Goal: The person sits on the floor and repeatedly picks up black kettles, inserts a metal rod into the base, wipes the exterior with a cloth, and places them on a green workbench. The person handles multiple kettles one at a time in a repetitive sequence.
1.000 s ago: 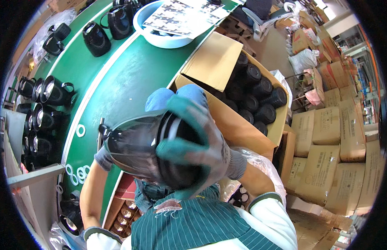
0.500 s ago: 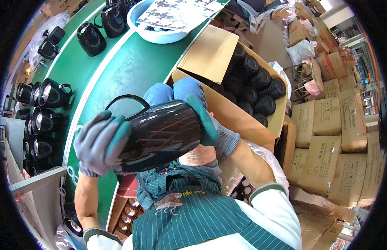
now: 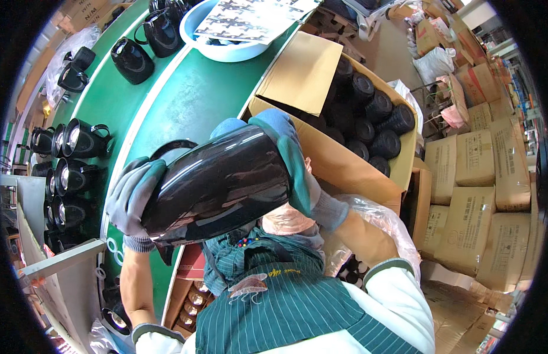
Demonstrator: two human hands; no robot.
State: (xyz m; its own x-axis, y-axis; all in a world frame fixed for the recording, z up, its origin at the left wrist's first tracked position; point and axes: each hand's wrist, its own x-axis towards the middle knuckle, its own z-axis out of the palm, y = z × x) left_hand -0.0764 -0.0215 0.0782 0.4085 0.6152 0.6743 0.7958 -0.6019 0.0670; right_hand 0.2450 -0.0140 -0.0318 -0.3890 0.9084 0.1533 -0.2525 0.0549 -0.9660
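A glossy black jug (image 3: pixel 221 177) lies tilted on its side in front of me, held between both hands. My left hand (image 3: pixel 132 192), in a grey and teal glove, is closed around its spout end at the left. Gloved the same way, my right hand (image 3: pixel 300 177) grips the wide end at the right. Most of the jug's handle is hidden behind the body; only its curved top shows at the far side. A cloth of pale pink (image 3: pixel 289 219) lies just below the jug near my right wrist.
Several black jugs (image 3: pixel 79 140) stand along the green table (image 3: pixel 185 88) at left. A pale blue basin (image 3: pixel 238 52) sits at the far edge. An open carton (image 3: pixel 345 159) of black ribbed parts stands to my right, with stacked cartons (image 3: pixel 463 227) beyond.
The jug has rolled in my hands, so its handle has turned away to the far side and more of the smooth body shows. Both hands keep hold of it.
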